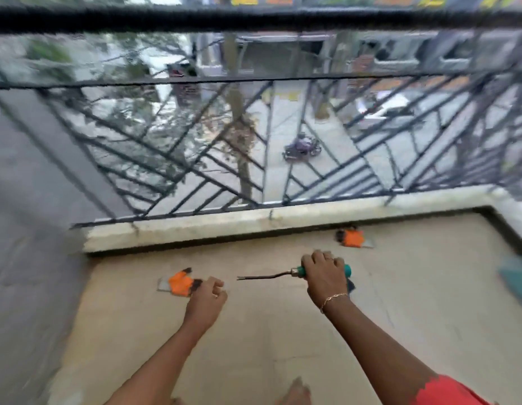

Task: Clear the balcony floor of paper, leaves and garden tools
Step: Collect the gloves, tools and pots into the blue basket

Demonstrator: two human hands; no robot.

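My right hand (324, 273) grips the green handle of a weeder (265, 277), whose thin forked metal shaft points left above the balcony floor (253, 331). My left hand (208, 295) is curled into a fist at the black end of an orange tool (179, 283), which has a grey blade pointing left; the hand seems to hold it. A second orange tool (353, 238) lies on the floor near the ledge, apart from both hands. The picture is blurred by motion.
A pale concrete ledge (195, 226) with a black metal railing (253, 80) bounds the floor at the far side, with the street far below. A teal object (516, 276) lies at the right edge. A grey wall stands on the left.
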